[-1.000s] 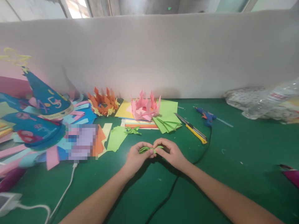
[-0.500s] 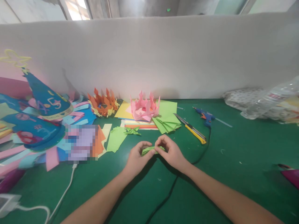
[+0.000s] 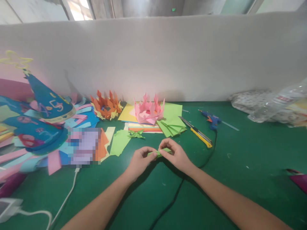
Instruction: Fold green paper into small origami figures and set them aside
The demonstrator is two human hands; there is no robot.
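A small folded piece of light green paper point(image 3: 158, 153) is pinched between both my hands above the green table point(image 3: 240, 166). My left hand point(image 3: 140, 160) grips its left end with curled fingers. My right hand point(image 3: 175, 155) pinches its right end from above. Just beyond my hands lie a small green folded paper shape point(image 3: 136, 134), a loose green sheet point(image 3: 119, 142) and a stack of folded green pieces point(image 3: 173, 126). A pink paper crown point(image 3: 148, 110) stands on coloured sheets behind them.
An orange paper crown point(image 3: 105, 104), blue paper cones point(image 3: 46, 99) and paper strips crowd the left. A yellow utility knife point(image 3: 198, 132) and blue glue gun point(image 3: 211, 119) with a black cord lie right of the sheets. Plastic bags point(image 3: 271, 105) sit far right; a white cable point(image 3: 64, 198) runs at lower left.
My fingers have shifted on the green paper, folding it tighter; it now looks shorter and more bunched between my fingertips. My hands stay in nearly the same spot.
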